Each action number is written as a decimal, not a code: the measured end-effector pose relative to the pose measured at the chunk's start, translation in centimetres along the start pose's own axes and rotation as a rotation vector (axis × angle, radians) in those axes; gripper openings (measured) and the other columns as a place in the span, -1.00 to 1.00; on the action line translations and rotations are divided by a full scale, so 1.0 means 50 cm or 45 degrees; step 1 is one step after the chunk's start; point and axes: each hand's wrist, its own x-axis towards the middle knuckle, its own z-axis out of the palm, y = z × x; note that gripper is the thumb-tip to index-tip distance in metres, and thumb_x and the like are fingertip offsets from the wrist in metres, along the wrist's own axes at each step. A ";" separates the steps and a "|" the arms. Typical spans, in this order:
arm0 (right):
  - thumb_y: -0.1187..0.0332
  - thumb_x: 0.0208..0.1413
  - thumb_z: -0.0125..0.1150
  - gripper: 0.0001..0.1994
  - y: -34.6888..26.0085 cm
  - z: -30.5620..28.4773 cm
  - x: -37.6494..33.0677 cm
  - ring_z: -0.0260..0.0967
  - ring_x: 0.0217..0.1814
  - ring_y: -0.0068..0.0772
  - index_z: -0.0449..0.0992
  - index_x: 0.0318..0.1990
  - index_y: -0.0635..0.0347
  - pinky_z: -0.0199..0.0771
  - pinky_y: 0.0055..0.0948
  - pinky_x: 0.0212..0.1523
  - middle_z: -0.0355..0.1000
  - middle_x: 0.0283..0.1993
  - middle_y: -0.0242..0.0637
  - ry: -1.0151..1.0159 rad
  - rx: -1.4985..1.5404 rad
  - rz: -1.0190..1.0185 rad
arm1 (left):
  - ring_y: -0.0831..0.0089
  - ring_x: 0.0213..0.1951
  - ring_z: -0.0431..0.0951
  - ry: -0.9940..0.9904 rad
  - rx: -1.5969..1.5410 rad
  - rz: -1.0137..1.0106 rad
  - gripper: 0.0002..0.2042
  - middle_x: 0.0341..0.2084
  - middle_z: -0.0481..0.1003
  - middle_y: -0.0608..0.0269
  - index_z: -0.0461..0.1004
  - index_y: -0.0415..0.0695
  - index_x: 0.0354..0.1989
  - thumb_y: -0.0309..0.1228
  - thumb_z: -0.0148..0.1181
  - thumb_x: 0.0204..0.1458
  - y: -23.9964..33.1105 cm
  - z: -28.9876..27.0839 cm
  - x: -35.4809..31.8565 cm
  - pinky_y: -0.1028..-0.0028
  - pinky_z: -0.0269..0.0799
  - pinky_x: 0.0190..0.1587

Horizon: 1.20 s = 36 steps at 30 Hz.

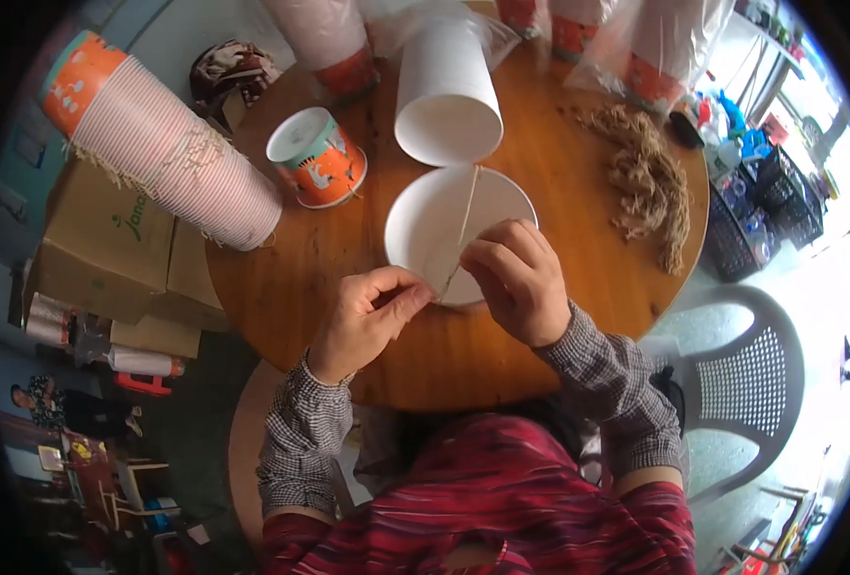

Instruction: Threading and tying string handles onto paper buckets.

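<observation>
A white paper tub [415, 216] stands mouth up near the middle of the round table, with a thin strand of twine [467, 209] running across its opening from the far rim. My left hand [367, 316] is closed in a pinch at the tub's near rim, on the lower end of the twine. Over the right part of the opening, my right hand [521, 278] pinches the same twine a little higher up. A stack of white tubs [449, 96] lies on its side just beyond, its open mouth facing me.
Loose twine [645, 177] is heaped at the table's right. To the left are an orange printed tub [320, 163] and a tall leaning stack of tubs [181, 153]. Plastic-wrapped stacks [334, 48] line the far edge. A grey plastic chair [746, 383] stands at the right, cardboard boxes [104, 240] at the left.
</observation>
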 end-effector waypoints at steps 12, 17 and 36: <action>0.48 -0.25 0.18 -0.72 -0.023 -0.003 -0.034 0.34 -0.26 -0.26 0.49 -0.26 0.14 0.43 -0.22 -0.13 0.33 -0.30 -0.32 -0.206 -0.163 -0.174 | 0.63 -0.57 0.30 -0.001 -0.936 -0.201 -0.78 -0.56 0.43 0.33 0.53 -0.29 -0.18 -0.37 0.06 0.20 -0.038 0.002 0.026 0.64 0.20 -0.53; 0.47 -0.26 0.17 -0.71 -0.022 0.005 -0.024 0.34 -0.25 -0.27 0.49 -0.25 0.17 0.41 -0.16 -0.02 0.32 -0.29 -0.32 -0.219 -0.179 -0.150 | 0.65 -0.58 0.32 0.058 -0.953 -0.153 -0.80 -0.53 0.47 0.34 0.55 -0.26 -0.20 -0.38 0.09 0.19 -0.037 0.017 0.021 0.66 0.22 -0.52; 0.55 -0.01 0.24 -0.87 -0.048 0.003 0.014 0.39 -0.24 -0.22 0.53 -0.26 0.23 0.42 -0.32 -0.21 0.38 -0.31 -0.23 -0.195 0.477 0.479 | 0.74 -0.50 0.37 0.026 -0.365 0.115 -0.85 -0.50 0.49 0.35 0.52 -0.31 -0.22 -0.49 0.10 0.17 -0.015 0.030 0.000 0.67 0.30 -0.45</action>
